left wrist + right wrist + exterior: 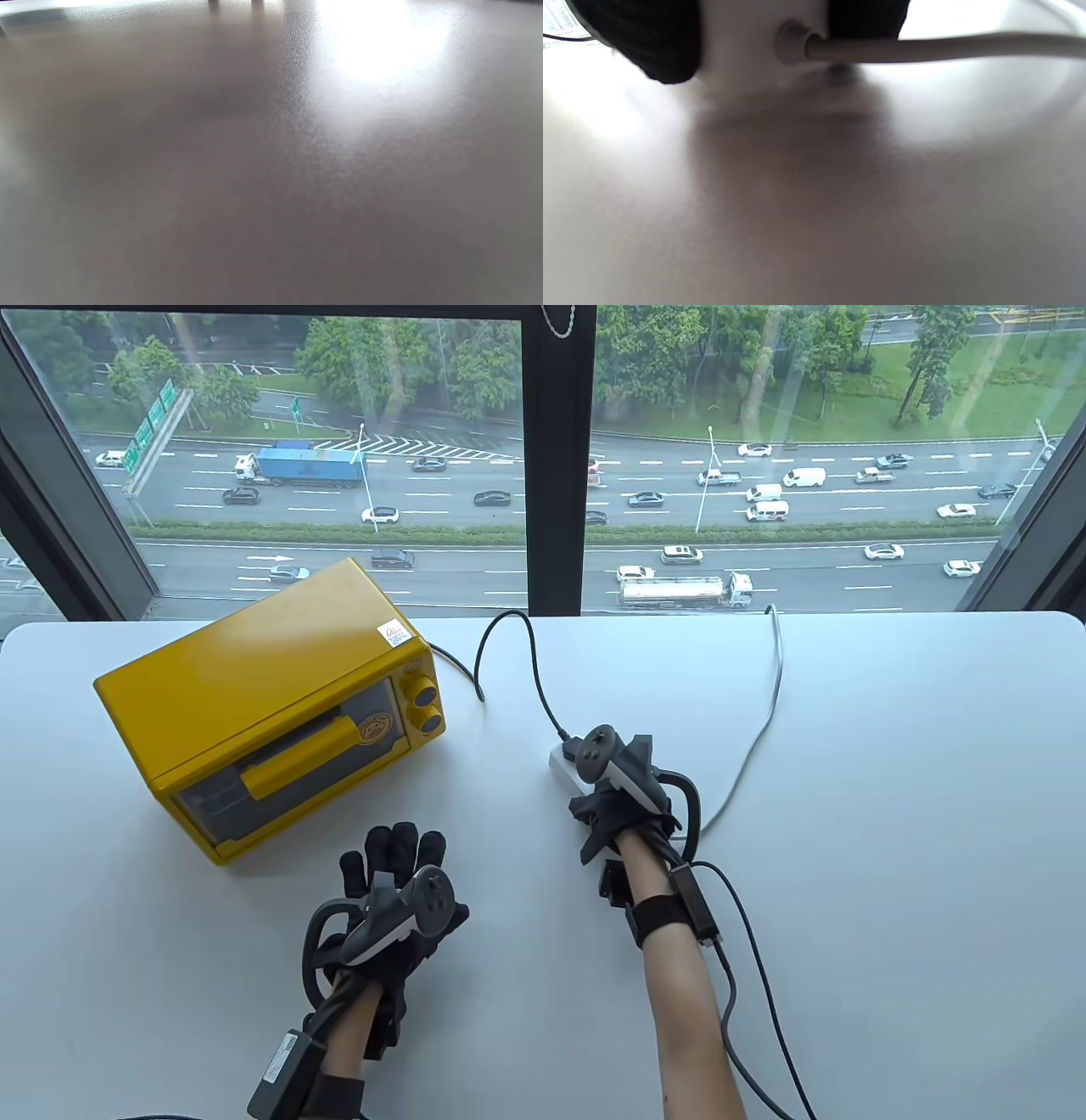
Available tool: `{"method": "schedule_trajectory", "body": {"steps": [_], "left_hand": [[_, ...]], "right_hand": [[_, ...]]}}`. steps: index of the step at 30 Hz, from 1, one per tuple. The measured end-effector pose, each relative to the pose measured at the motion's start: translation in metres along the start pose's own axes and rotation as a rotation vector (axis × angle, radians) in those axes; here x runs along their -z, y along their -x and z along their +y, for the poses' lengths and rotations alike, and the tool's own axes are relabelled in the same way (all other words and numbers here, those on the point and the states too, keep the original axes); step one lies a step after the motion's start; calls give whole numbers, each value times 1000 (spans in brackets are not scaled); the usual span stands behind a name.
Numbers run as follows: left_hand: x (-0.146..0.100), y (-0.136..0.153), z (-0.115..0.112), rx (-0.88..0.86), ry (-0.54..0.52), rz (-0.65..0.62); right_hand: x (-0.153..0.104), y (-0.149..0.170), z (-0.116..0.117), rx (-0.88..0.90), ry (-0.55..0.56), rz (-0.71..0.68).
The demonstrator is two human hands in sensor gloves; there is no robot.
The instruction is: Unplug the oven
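Observation:
The yellow oven (263,704) stands at the table's left. Its black cord (536,661) loops over the table to a black plug (567,744) seated in a white power strip (560,768). My right hand (612,802) lies over the strip and grips it. In the right wrist view gloved fingers (649,42) sit on both sides of the strip's end (746,46), where its grey cord (925,47) leaves. My left hand (397,861) rests flat on the table with its fingers spread, just in front of the oven, holding nothing. The left wrist view shows only bare table.
The strip's grey cord (776,678) runs in a curve from my right hand to the table's (891,831) back edge. A window with a dark frame (556,458) stands right behind the table.

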State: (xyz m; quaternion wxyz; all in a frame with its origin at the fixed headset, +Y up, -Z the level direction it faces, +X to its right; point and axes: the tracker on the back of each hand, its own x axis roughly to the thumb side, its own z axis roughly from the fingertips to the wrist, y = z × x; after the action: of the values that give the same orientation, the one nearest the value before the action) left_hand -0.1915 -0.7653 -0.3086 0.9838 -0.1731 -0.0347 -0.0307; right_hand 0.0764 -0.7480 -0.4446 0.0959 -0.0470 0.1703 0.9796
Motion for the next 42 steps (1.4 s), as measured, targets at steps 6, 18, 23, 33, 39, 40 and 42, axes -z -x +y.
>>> {"method": "schedule_trajectory", "body": {"steps": [6,18,23,33,39,40,42], "left_hand": [[-2,-3,-1,31,-1,-10],[-6,-13,-4,37,-33,-95],[-11,-35,10,14,-122,-222],[19,-122,30,126,-51,-465],[36,-139,37,160,-152,-468],[38,-141,39,132,-128,-475],[40,-144,40,94,-107,-492]], "right_hand": [[-50,38,-9,-11,44,-156],[-126,82,24,-50,12,-374],[-118,95,46,69,-18,-373],[-114,97,45,109,-50,-347],[-112,99,45,132,-55,-348],[-111,99,44,134,-60,-344],[-110,100,44,149,-60,-343]]}}
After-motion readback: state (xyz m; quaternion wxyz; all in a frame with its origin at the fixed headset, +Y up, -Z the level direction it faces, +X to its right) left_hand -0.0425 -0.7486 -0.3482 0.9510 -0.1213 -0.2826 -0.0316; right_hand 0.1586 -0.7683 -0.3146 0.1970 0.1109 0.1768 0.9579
